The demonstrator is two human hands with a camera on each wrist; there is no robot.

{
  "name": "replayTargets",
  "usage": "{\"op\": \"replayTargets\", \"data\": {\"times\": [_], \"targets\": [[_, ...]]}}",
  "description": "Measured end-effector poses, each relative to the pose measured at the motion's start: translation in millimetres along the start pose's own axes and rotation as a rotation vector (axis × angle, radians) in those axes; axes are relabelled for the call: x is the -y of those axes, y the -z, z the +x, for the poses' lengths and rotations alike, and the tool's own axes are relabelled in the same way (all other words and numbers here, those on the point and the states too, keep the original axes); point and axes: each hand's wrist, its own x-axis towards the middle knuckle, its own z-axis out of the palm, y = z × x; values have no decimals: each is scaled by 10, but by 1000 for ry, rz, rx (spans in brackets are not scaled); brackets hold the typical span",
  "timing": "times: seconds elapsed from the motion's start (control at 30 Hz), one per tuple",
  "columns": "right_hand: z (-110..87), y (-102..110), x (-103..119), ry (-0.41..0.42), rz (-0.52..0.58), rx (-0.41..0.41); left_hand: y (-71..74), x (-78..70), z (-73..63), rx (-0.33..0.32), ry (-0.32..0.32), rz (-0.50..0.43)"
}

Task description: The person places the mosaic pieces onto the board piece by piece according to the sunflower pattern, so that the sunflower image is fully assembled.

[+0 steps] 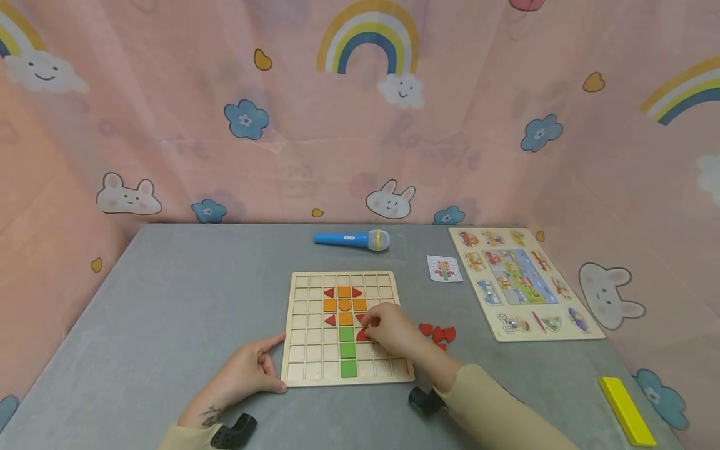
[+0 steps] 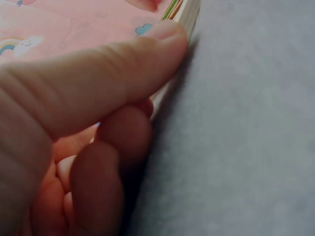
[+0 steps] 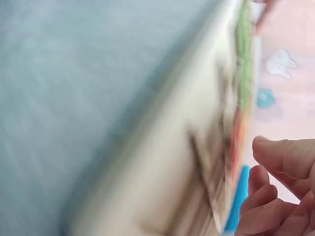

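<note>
Because the wooden board lies flat on the surface in the lower middle of the frame, both hands can reach it easily. The left hand has thumb and forefinger spread apart, touching its lower left corner and left edge while the other fingers bend inward; that light contact probably keeps the board from sliding. The right hand comes in over the board's right half, thumb and fingers drawn close together above a red piece beside the green squares; whether it pinches that piece, I cannot tell. Green squares run in a single column below the orange squares, which surround an orange disc, with red triangles at the corners, so the layout looks deliberately symmetrical. Loose red pieces sit just off the board's right edge, apparently for a short reach. A small card faces up near the board's upper right, perhaps to be readable, while a blue microphone, a picture puzzle and a yellow block lie farther out, seemingly out of the way.
</note>
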Motion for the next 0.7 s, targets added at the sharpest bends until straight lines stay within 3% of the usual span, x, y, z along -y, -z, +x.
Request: {"op": "replayTargets", "data": {"times": [0.13,0.3,0.5,0.7], "targets": [[-22,259,-104,-88,3,-75,-2,-9,1,-1,5,-2],[-62,522,-400,-147,-107,-162,10,-10,-6,1,7,-11],[-173,529,-586,-222,-304,-107,11,-3,-11,7,9,-16],[-240,458,-591,-203,-413,-106,-1,0,-8,-9,15,-10]]}}
